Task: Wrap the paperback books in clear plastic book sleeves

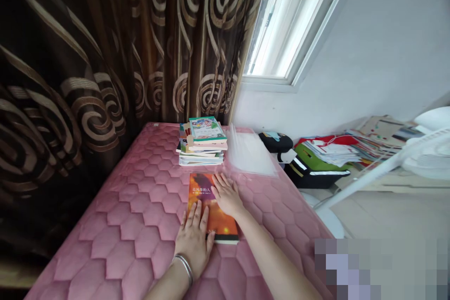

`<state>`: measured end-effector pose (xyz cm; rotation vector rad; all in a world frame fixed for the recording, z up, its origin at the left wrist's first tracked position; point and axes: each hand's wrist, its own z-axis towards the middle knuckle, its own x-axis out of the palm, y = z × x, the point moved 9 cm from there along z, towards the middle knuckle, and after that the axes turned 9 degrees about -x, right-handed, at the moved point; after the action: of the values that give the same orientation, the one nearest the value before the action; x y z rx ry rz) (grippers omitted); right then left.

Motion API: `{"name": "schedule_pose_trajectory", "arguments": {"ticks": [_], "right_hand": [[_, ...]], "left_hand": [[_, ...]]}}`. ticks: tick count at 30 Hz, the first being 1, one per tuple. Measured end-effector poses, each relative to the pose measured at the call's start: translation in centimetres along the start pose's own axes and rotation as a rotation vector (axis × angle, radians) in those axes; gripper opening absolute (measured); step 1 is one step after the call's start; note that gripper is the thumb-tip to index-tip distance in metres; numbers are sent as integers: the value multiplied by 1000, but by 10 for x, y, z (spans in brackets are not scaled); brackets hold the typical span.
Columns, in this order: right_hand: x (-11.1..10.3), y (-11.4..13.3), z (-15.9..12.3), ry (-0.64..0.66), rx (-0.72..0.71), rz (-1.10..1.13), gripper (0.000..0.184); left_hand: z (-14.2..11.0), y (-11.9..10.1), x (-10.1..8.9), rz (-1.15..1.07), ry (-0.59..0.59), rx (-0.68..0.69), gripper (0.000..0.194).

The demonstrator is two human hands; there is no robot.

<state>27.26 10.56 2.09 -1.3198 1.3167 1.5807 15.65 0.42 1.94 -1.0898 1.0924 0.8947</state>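
An orange paperback book (225, 222) with a dark purple patch and white lettering on its cover lies closed on the pink quilted mattress (140, 225). Flat over its lower left side rests my left hand (194, 236), fingers stretched out, a silver bangle at the wrist. My right hand (227, 194) lies across the upper right part of the cover with its fingers extended. Neither hand grips anything. Beyond the book stands a stack of books (202, 147), a green-edged one with a cartoon cover on top.
Right of the stack lies a sheaf of clear plastic sheets (251, 152). A patterned brown curtain (151, 47) hangs behind the mattress. Off its right edge are a black and green bag (311, 166), piled papers (379, 133) and a white fan (372, 176) on a slanted pole.
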Motion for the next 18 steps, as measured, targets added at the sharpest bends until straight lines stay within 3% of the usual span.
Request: {"name": "schedule_pose_trajectory", "arguments": {"ticks": [3, 7, 12, 15, 18], "right_hand": [[2, -7, -6, -59, 94, 22, 58], [4, -14, -38, -266, 206, 76, 56], [5, -33, -73, -440, 272, 325, 51], [7, -40, -77, -433, 270, 509, 42], [11, -41, -74, -337, 247, 646, 32]], "left_hand": [[0, -1, 0, -5, 27, -12, 60], [0, -1, -1, -15, 12, -14, 60], [-1, -1, -2, -2, -11, 0, 59], [-1, 0, -1, 18, -5, -3, 58], [0, -1, -1, 35, -13, -3, 58]]}}
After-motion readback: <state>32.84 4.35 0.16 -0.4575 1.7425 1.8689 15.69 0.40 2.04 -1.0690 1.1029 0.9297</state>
